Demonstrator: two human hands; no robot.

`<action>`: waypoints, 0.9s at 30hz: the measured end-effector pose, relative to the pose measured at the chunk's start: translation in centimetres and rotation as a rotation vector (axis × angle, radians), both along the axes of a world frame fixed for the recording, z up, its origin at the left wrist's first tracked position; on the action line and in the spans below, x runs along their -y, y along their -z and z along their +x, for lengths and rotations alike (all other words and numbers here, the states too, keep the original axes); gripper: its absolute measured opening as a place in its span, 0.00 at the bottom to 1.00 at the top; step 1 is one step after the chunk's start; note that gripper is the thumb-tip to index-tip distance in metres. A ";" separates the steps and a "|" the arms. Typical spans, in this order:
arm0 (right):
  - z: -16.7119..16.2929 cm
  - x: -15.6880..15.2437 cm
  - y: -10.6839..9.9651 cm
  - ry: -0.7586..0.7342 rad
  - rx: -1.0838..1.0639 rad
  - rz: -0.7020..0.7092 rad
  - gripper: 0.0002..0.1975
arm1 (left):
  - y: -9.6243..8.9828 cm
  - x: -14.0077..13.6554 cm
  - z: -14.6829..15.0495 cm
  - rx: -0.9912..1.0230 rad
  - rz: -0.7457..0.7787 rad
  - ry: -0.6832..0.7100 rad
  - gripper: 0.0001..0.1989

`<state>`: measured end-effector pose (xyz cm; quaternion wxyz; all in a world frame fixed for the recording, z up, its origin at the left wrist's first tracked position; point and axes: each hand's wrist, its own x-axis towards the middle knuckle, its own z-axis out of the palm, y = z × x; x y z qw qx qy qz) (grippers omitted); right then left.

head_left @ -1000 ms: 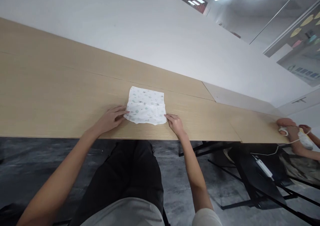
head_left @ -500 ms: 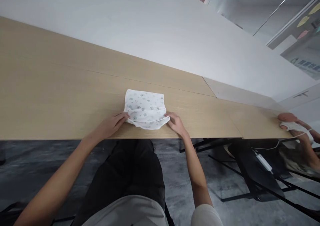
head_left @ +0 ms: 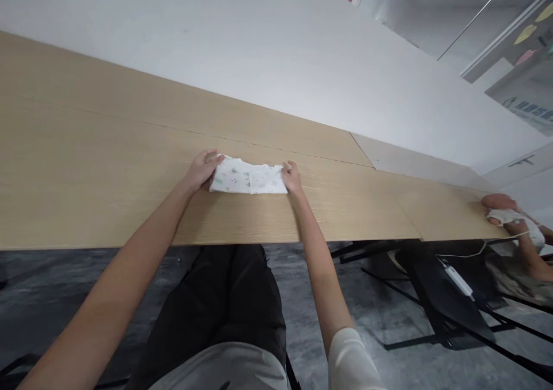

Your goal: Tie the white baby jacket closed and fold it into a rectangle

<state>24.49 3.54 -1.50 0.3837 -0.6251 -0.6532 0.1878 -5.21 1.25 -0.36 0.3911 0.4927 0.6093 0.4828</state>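
A white cloth garment with small printed figures (head_left: pixel 248 178) lies folded into a narrow strip on the wooden table (head_left: pixel 129 171). At its left end, my left hand (head_left: pixel 204 168) grips the upper corner, thumb on top of the fabric. My right hand (head_left: pixel 292 177) pinches the opposite upper corner with bent fingers. The far edge of the cloth dips between the two hands, while the near edge lies fairly straight. What the underside layers look like is hidden.
A white wall (head_left: pixel 194 44) rises behind the table. At the far right, another person's hand (head_left: pixel 516 227) is near a doll (head_left: pixel 499 201) dressed in white. A black folding chair (head_left: pixel 444 298) with a white power strip (head_left: pixel 458 280) stands below the table.
Both hands have moved away from me, carrying the near edge of the cloth over. The cloth has gone from a larger rectangle to a narrow folded strip.
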 end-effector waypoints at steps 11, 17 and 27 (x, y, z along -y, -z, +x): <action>-0.3 0.6 0.5 -0.029 -0.127 -0.008 0.25 | 0.3 0.0 -0.7 -0.261 0.107 -0.113 0.31; -0.9 1.3 0.3 -0.042 0.019 -0.020 0.20 | 0.6 0.5 -1.5 -0.482 0.118 -0.083 0.27; -1.4 2.8 -1.1 -0.024 0.161 -0.037 0.19 | -0.5 1.9 -1.2 -0.753 -0.007 -0.143 0.20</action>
